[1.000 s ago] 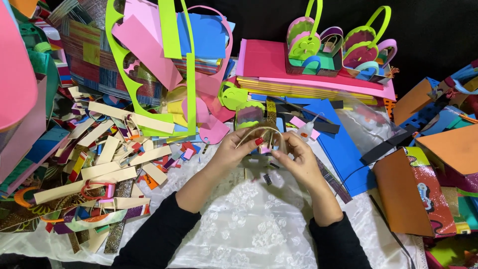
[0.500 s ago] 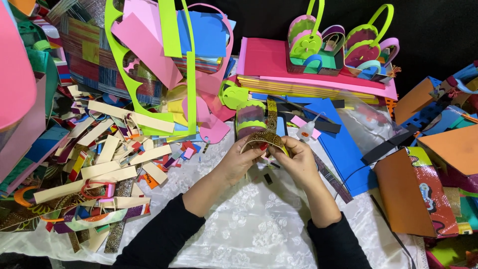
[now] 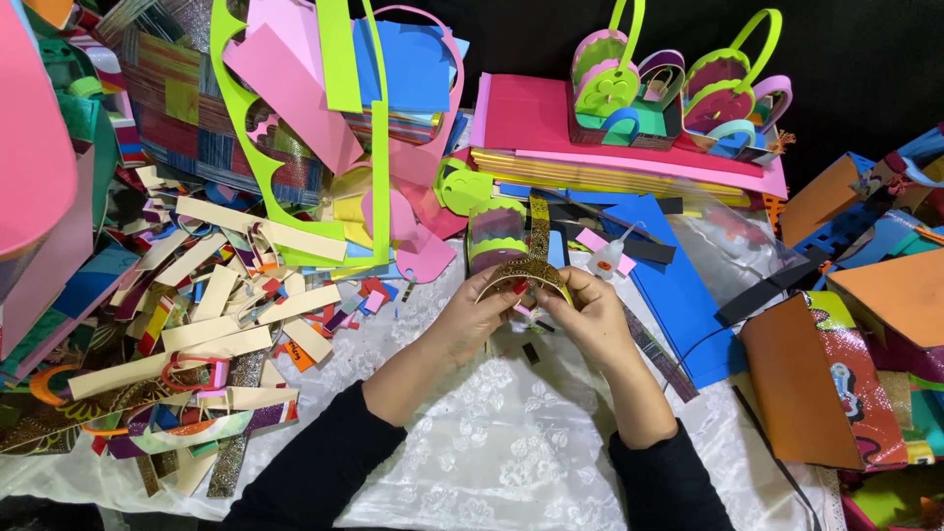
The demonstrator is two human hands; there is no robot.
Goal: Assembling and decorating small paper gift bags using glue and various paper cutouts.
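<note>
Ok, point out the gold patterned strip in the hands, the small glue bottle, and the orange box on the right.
gold patterned strip (image 3: 526, 267), head view, on the top of its arch.
small glue bottle (image 3: 607, 262), head view, on its white body.
orange box (image 3: 798, 393), head view, on its plain orange face.

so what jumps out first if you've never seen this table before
At centre, the left hand and right hand pinch a curved gold patterned strip over a white lace cloth. A heap of cream paper strips sprawls left; small foam baskets stand on pink sheets behind.
</note>
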